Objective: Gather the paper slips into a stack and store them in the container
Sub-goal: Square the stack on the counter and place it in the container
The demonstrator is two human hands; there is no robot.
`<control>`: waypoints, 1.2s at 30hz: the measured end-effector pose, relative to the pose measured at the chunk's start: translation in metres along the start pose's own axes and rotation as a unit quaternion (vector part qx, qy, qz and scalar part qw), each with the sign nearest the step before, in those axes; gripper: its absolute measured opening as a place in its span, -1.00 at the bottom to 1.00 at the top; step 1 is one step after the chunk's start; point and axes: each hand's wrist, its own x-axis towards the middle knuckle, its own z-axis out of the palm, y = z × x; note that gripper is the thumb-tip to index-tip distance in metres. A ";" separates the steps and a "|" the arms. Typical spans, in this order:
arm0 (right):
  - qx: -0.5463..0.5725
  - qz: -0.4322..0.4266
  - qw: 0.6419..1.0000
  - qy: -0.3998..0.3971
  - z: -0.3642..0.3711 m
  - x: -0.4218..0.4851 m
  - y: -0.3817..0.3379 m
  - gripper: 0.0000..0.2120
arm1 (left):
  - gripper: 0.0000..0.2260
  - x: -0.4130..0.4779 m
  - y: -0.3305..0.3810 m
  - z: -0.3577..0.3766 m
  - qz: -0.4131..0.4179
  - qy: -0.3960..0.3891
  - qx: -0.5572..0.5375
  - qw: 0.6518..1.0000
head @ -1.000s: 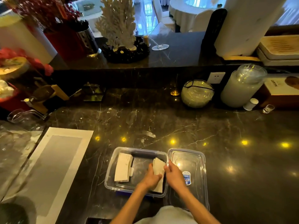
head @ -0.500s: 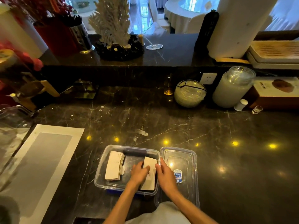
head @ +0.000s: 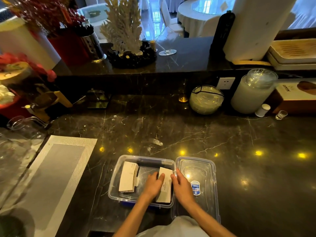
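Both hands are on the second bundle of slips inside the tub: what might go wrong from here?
1. The right stack leans on the container wall beneath the left hand and right hand; it may fan or tip when released.
2. The left stack already looks splayed, so merging may scatter slips.
3. The lid lies under the right wrist and may get nudged.

Single head view, looking forward-down, close over counter.
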 end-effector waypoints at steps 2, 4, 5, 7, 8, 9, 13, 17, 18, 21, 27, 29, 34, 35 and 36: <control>0.004 0.006 1.000 -0.004 -0.001 0.001 0.001 -0.61 | -0.69 -0.001 -0.001 0.003 0.006 0.019 0.012 1.000; 0.007 0.004 1.000 -0.007 -0.001 0.000 0.002 -0.59 | -0.69 -0.001 -0.001 0.006 0.020 0.010 0.016 1.000; 0.008 0.002 1.000 -0.008 -0.002 0.000 0.002 -0.59 | -0.68 -0.001 -0.002 0.006 0.025 -0.001 0.016 1.000; 0.008 0.000 1.000 -0.009 -0.002 -0.001 0.001 -0.61 | -0.67 0.000 -0.002 0.003 0.023 -0.013 0.021 0.999; 0.006 0.000 1.000 -0.009 -0.002 -0.001 0.001 -0.63 | -0.67 0.001 -0.003 0.000 0.022 -0.015 0.024 0.999; 0.004 -0.001 1.000 -0.009 -0.002 -0.001 0.001 -0.65 | -0.67 0.002 -0.004 -0.004 0.023 -0.013 0.025 0.999; 0.000 -0.006 1.000 -0.018 -0.004 -0.003 -0.002 -0.69 | -0.71 0.004 -0.005 -0.019 0.015 0.009 -0.006 1.000; -0.011 -0.003 1.000 -0.023 -0.009 -0.004 -0.006 -0.63 | -0.52 0.010 -0.012 -0.033 -0.032 0.016 -0.050 0.998; -0.017 -0.005 1.000 -0.024 -0.010 -0.004 -0.006 -0.63 | -0.51 0.010 -0.014 -0.035 -0.033 0.010 -0.053 0.998; -0.030 -0.005 0.999 -0.026 -0.010 -0.006 -0.007 -0.61 | -0.52 0.007 -0.021 -0.041 -0.038 0.003 -0.050 0.998; -0.052 0.000 0.998 -0.029 -0.011 -0.008 -0.011 -0.63 | -0.49 0.008 -0.034 -0.062 -0.052 0.009 -0.082 0.995; -0.062 -0.002 0.998 -0.028 -0.011 -0.009 -0.013 -0.63 | -0.49 0.009 -0.039 -0.070 -0.059 0.008 -0.085 0.995; -0.078 0.002 0.997 -0.017 -0.011 -0.010 -0.016 -0.61 | -0.56 0.011 -0.046 -0.080 -0.063 -0.004 -0.077 0.995; -0.082 0.002 0.996 -0.016 -0.011 -0.011 -0.016 -0.62 | -0.54 0.011 -0.047 -0.081 -0.063 -0.006 -0.072 0.995; -0.087 0.004 0.996 -0.015 -0.010 -0.011 -0.017 -0.62 | -0.52 0.012 -0.047 -0.081 -0.065 -0.008 -0.064 0.996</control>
